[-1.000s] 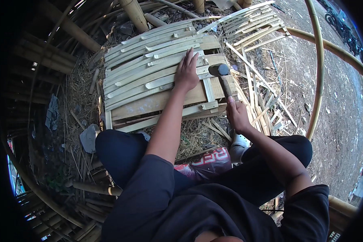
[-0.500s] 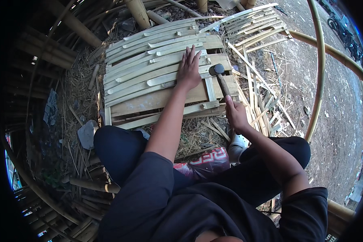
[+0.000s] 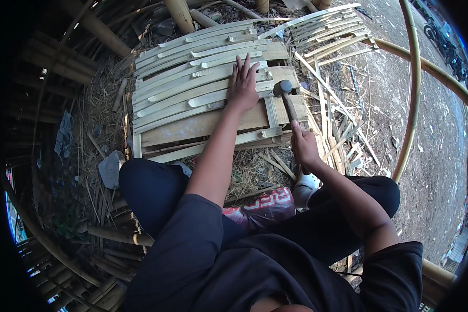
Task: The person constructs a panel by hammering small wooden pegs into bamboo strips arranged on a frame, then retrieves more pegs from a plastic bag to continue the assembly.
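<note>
My left hand [image 3: 243,89] lies flat with fingers stretched out, pressing on the pale bamboo slats [image 3: 192,73] of a panel laid over a wooden board [image 3: 192,129]. In my right hand [image 3: 305,150] is the wooden handle of a hammer, the fingers wrapped round it. The dark, blocky head of the hammer [image 3: 283,88] is over the panel's right edge, close to the slat ends and to the right of my left hand. A pale upright strip [image 3: 272,113] crosses under the slat ends there.
Another slatted bamboo panel [image 3: 327,26] lies at the far right. Loose bamboo strips [image 3: 343,140] are scattered right of the board. A bent bamboo pole [image 3: 412,93] arches on the right. A grey stone [image 3: 109,170] sits by my left knee, and a printed sack [image 3: 268,207] lies between my legs.
The hammer head has shifted slightly to the right, and its handle stands a bit more upright. My left hand stays flat on the slats in nearly the same place.
</note>
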Motion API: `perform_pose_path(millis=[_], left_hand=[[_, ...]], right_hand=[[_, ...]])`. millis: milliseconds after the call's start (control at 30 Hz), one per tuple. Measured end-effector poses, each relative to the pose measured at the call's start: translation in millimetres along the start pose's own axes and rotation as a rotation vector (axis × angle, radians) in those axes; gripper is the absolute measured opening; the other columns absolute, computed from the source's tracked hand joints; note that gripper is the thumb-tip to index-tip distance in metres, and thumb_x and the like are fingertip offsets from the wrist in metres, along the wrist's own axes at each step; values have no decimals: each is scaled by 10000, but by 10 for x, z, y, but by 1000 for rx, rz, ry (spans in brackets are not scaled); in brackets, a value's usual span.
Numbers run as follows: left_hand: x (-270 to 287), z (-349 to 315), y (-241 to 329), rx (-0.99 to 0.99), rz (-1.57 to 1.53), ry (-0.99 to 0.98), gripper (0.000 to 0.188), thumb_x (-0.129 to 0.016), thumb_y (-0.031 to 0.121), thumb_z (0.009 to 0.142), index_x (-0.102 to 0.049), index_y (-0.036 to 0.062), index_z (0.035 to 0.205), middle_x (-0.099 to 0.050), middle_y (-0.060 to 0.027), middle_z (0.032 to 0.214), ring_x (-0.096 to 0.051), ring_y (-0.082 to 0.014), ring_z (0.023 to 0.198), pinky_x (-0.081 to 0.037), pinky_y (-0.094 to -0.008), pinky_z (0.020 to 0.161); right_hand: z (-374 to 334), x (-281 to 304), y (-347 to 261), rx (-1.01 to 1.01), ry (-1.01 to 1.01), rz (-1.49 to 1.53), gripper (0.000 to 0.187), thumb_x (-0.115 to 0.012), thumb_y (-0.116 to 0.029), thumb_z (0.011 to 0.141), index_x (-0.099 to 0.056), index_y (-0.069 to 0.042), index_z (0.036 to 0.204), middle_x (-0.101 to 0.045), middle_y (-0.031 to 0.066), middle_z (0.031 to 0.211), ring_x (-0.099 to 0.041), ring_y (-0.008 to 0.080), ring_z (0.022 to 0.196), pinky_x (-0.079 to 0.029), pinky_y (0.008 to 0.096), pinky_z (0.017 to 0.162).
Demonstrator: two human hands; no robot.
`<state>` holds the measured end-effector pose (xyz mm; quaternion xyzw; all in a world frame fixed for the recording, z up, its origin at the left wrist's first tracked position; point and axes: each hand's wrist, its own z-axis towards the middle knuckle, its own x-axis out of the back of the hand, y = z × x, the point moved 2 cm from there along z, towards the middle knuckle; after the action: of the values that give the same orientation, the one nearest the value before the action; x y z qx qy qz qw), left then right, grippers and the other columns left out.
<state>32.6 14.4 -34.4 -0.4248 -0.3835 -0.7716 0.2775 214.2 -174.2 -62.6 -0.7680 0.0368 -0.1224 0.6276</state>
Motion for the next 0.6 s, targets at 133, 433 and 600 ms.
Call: perform_pose_path(millis=[133, 433, 600], left_hand=[[-20, -52, -53, 10, 3, -34, 842, -590, -59, 765, -309, 99, 1542, -71, -165, 1700, 14, -407, 1573, -50, -524, 1289], [9, -28, -66, 4, -25, -2, 833, -562, -72, 769, -310, 94, 1545, -82, -160, 1700, -12, -401, 1575, -61, -506, 1290], [6, -3, -27, 19, -59, -5, 812, -549, -73, 780, -318, 95, 1540, -95, -147, 1700, -32, -388, 1576, -80, -494, 1291]], right_hand=[[-70, -34, 4, -75, 21, -220, 624, -404, -516, 1093, -419, -124, 608, -384, -39, 521, -345, 72, 436, -262, 273, 416], [24, -32, -171, -26, -18, -129, 634, -454, -554, 1066, -439, -114, 610, -386, -39, 523, -363, 77, 430, -293, 283, 405], [64, 77, -142, -189, -69, -386, 628, -467, -507, 1068, -602, 3, 727, -440, -6, 525, -425, 113, 520, -360, 345, 512]])
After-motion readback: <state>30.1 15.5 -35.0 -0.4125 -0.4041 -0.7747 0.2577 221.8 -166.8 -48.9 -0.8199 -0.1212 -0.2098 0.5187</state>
